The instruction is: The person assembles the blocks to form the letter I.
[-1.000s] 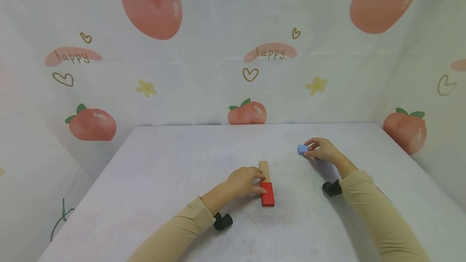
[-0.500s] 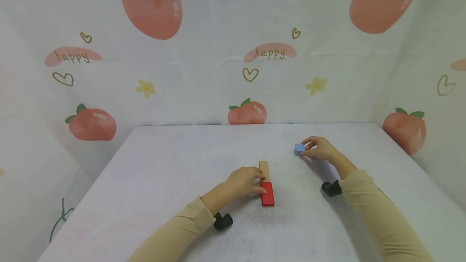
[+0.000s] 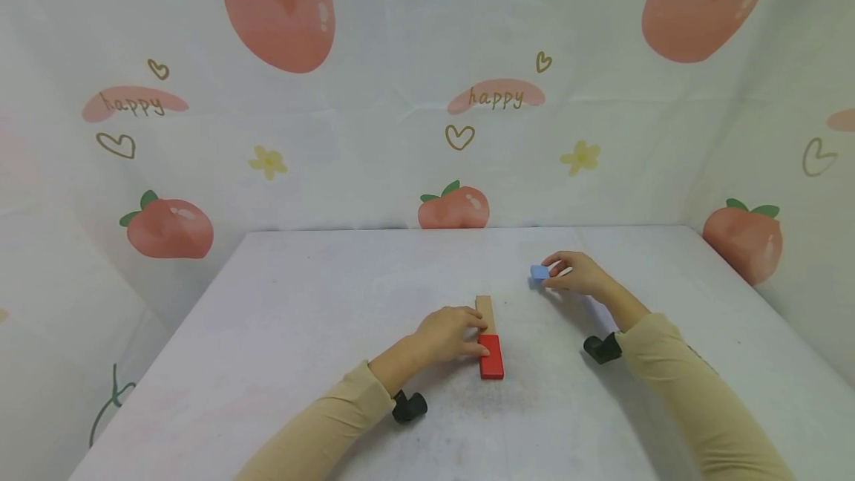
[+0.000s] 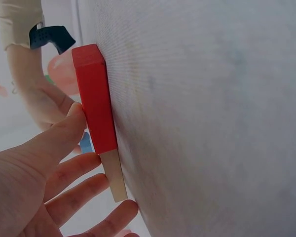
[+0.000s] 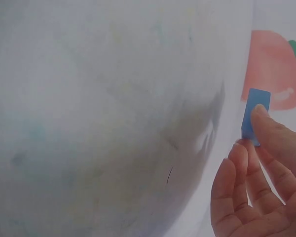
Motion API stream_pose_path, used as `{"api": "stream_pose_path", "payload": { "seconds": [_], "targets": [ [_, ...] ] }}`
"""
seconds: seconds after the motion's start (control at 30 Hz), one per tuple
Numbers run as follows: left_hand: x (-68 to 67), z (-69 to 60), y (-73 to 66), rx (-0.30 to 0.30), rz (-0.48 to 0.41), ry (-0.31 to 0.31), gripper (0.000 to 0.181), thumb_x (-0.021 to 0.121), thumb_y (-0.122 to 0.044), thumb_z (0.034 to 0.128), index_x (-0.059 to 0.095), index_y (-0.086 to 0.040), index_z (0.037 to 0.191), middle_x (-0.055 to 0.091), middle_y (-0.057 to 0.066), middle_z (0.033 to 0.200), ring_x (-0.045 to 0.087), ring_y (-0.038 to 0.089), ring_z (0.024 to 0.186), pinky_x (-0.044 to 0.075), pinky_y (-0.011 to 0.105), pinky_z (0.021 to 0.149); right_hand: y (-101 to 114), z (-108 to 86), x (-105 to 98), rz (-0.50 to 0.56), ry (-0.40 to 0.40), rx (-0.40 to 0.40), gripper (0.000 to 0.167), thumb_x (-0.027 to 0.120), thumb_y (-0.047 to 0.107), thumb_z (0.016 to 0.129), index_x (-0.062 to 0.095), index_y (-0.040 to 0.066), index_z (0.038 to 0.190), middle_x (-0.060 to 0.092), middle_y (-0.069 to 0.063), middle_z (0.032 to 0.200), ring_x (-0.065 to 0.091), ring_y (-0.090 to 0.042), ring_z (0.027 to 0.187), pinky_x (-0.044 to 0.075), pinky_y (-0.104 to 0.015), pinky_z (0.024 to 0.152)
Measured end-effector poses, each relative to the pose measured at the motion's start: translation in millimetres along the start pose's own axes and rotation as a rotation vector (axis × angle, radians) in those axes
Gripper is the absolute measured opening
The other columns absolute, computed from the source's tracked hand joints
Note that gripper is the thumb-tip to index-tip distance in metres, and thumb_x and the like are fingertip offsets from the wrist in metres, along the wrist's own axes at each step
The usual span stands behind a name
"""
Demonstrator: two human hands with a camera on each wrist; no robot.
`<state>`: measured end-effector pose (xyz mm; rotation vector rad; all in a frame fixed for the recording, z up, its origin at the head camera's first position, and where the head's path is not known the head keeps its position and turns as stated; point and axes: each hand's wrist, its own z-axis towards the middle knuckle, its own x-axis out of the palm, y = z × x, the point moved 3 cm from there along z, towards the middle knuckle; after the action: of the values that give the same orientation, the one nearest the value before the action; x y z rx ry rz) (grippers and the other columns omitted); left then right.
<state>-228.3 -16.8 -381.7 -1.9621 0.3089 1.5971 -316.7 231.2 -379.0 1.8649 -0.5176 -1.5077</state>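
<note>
In the head view a red block (image 3: 491, 356) and a natural wood block (image 3: 485, 312) lie end to end in a line on the white table. My left hand (image 3: 447, 334) rests against their left side. In the left wrist view its thumb touches the red block (image 4: 94, 101), and its loosely spread fingers are at the wood block (image 4: 113, 174). Farther back and to the right, my right hand (image 3: 580, 273) pinches a small blue block (image 3: 539, 272) between thumb and fingertips. The right wrist view shows the blue block (image 5: 256, 111) held above the table surface.
The white table (image 3: 320, 295) extends around both hands. Behind it hangs a white curtain (image 3: 374, 154) printed with peaches, hearts and flowers. A dark camera mount sits at each wrist (image 3: 409, 407). A green cord (image 3: 113, 399) is at the far left.
My right hand has lifted the blue block slightly and carried it left, toward the line of blocks. The left hand, the red block and the wood block have stayed in place.
</note>
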Motion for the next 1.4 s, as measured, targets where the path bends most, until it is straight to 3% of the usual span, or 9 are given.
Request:
{"api": "stream_pose_path", "payload": {
  "seconds": [0.43, 1.13, 1.4],
  "targets": [
    [-0.1, 0.3, 0.0, -0.001, 0.006, -0.004, 0.046, 0.069, -0.040, 0.0815, 0.064, -0.018, 0.122, 0.059, -0.001, 0.129, 0.054, 0.017, 0.123, 0.045, 0.032, 0.101, 5.1, -0.1, 5.2, -0.013, 0.009, 0.029, 0.044, 0.070, 0.015, 0.082, 0.054, -0.003, 0.119, 0.059, -0.017, 0.100, 0.052, -0.018, 0.081, 0.044, -0.023, 0.065],
    [0.2, -0.3, -0.1, 0.029, 0.033, -0.038, 0.043, 0.065, -0.042, 0.0840, 0.066, -0.018, 0.119, 0.061, -0.001, 0.127, 0.056, 0.017, 0.120, 0.047, 0.031, 0.098, 6.1, 1.6, 11.4, -0.008, 0.028, -0.031, 0.041, 0.069, 0.012, 0.082, 0.055, -0.005, 0.117, 0.060, -0.016, 0.096, 0.060, -0.018, 0.084, 0.046, -0.023, 0.067],
    [0.5, 1.4, -1.6, 0.005, 0.067, -0.039, 0.045, 0.070, -0.045, 0.0780, 0.067, -0.021, 0.116, 0.063, -0.003, 0.124, 0.058, 0.015, 0.116, 0.050, 0.030, 0.092, 8.1, 1.7, 13.8, -0.010, 0.033, -0.024, 0.041, 0.069, 0.012, 0.083, 0.055, -0.004, 0.117, 0.060, -0.015, 0.095, 0.062, -0.020, 0.086, 0.047, -0.022, 0.067]
  ]
}}
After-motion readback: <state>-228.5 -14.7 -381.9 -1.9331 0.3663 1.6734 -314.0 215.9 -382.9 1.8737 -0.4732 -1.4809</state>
